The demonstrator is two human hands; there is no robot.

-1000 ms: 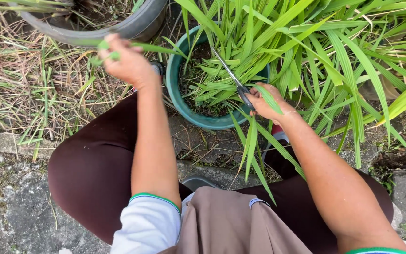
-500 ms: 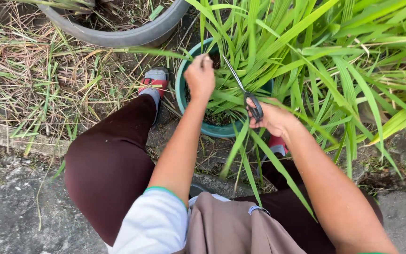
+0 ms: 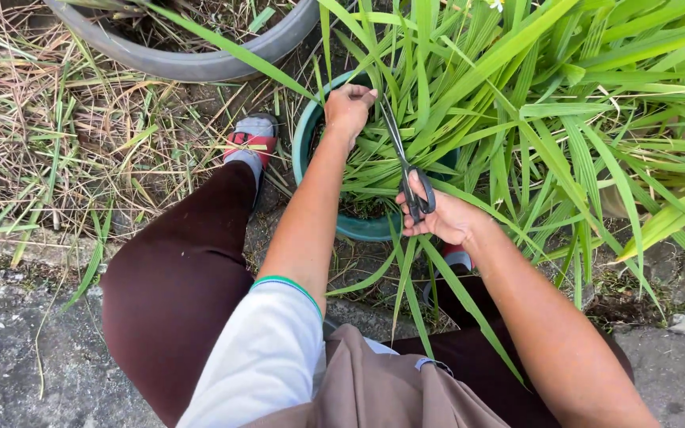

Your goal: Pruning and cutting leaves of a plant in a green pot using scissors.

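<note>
**Trimming the potted grass: leaf gripped, blades lined up**

Head view. The person crouches over a teal pot (image 3: 320,170) crowded with long green leaves (image 3: 469,95). The left hand (image 3: 348,107) is closed in a fist on a bunch of those leaves at the pot's far-left rim, knuckles up, arm running straight out from the white sleeve (image 3: 267,357). The right hand (image 3: 441,218) is clamped on the black handles of the scissors (image 3: 406,158), thumb through one loop; the thin blades point up and away, their tips close beside the left fist. Whether the blades are parted or closed is too fine to tell.

By my reading, this is the cutting step: one hand holds the leaves taut, the other brings the blades to them. The next move would call for setting the blades across the held leaves just below the fist, well away from the fingers, then closing cleanly.

The right forearm comes in from the lower right, wrist bent inward over the near rim. A red and grey shoe (image 3: 251,141) rests left of the pot, with dry grass (image 3: 65,127) and a grey tub (image 3: 192,59) beyond.
</note>
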